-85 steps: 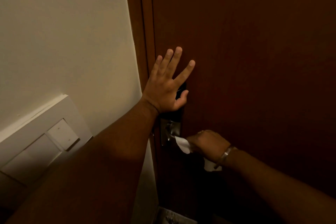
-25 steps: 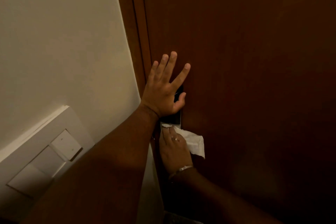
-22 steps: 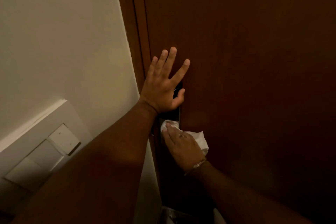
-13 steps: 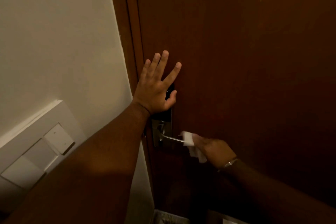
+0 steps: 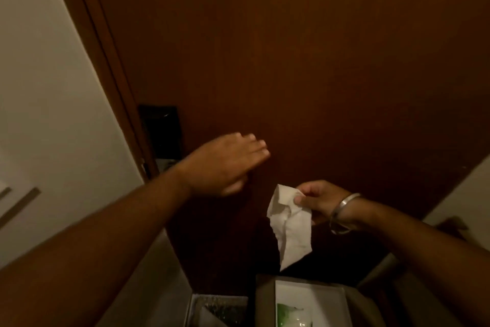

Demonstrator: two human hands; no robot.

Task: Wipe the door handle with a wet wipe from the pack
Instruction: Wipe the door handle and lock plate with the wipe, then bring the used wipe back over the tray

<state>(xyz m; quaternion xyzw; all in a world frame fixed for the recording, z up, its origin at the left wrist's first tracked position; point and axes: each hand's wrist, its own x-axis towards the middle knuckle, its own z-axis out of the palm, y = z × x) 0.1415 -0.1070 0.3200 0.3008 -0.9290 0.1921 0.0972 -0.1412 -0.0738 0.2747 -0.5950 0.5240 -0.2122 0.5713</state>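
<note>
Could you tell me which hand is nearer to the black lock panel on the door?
The left. The left hand hovers just right of the black lock panel, slightly lower. The right hand is farther right and lower, pinching the wet wipe.

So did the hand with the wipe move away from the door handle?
Yes. The right hand with the wet wipe has pulled back off the handle, ending right of and below the black lock plate, where it wiped before.

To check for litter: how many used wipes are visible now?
1: the wipe hangs crumpled from the right hand, in front of the door. Others may be hidden.
</note>
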